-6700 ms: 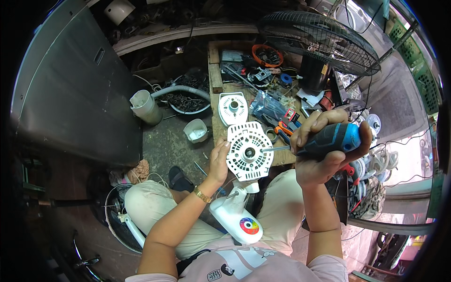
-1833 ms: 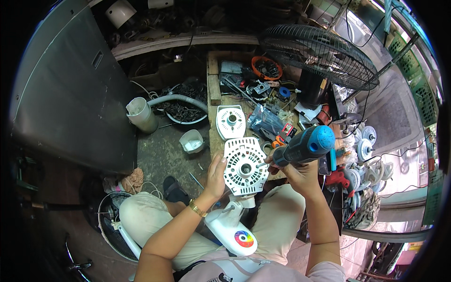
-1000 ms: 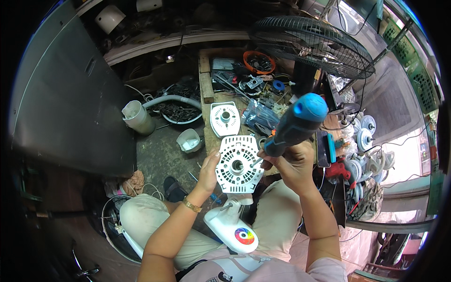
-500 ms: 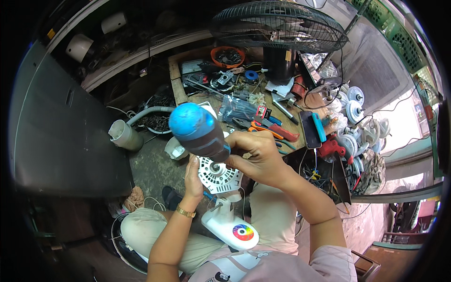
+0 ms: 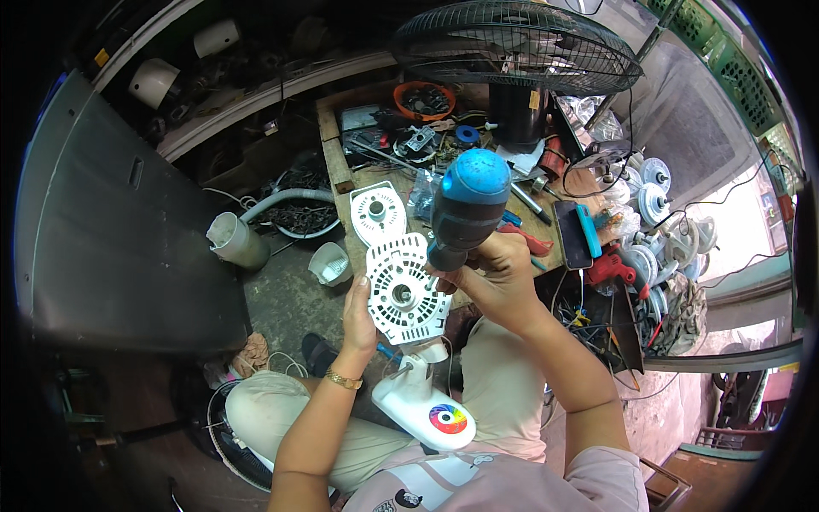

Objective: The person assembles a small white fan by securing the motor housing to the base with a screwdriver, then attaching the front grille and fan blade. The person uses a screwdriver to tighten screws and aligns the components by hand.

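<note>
A white slotted fan motor housing stands above my lap on its white neck and base, which bears a rainbow-coloured disc. My left hand grips the housing by its left edge, fingers mostly behind it. In my right hand is a screwdriver with a thick blue and black handle. It points down at the housing's upper right side; its tip is hidden behind the handle and fingers. Beyond the housing, at the workbench's near edge, rests another white slotted cover.
The cluttered wooden workbench holds an orange bowl, a phone and several tools. A black fan stands at its back. A white cup is on the floor, a dark cabinet at left, a red power tool at right.
The screwdriver and my right hand have moved right across the housing, from its upper left to its upper right. More of the housing and the cover behind it now shows. My left hand keeps its hold.
</note>
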A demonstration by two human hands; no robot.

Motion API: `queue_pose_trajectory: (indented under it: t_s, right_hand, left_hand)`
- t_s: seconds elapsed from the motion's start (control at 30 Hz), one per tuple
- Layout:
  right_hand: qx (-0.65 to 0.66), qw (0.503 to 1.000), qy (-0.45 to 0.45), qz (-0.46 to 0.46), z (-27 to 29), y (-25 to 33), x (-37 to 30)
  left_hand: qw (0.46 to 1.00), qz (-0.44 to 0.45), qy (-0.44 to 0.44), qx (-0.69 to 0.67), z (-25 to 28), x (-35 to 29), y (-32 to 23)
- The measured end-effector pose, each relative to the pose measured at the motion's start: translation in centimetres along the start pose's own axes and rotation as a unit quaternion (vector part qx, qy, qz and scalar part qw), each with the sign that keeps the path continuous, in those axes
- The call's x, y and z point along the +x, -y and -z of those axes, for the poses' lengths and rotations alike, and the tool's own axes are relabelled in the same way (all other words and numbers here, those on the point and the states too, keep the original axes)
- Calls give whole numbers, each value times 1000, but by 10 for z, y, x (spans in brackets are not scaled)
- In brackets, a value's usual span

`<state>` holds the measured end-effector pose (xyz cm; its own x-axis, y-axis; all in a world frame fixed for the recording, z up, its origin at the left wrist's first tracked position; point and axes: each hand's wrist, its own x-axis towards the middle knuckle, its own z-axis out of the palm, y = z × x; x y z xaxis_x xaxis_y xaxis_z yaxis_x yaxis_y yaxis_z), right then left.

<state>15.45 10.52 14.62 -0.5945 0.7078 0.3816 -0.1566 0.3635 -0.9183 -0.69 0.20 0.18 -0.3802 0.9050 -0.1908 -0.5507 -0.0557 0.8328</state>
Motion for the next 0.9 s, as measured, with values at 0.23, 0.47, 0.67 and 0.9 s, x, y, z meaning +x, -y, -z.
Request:
queue_pose_trajectory:
  t_s: [0.23, 0.47, 0.67, 0.9]
  right_hand:
    - [-50, 998, 24, 33, 0, 3, 6]
    - [-101, 984, 77, 124, -2, 9, 23]
    - [-90, 989, 69, 95, -1, 5, 19]
    - [-73, 995, 28, 56, 3, -6, 6]
  left_hand:
    - [1000, 2, -11, -12, -6, -2, 0]
    - [997, 5, -75, -12, -14, -7, 0]
    - [998, 9, -65, -16, -16, -11, -1]
    - [999, -6, -30, 14, -9, -6, 2]
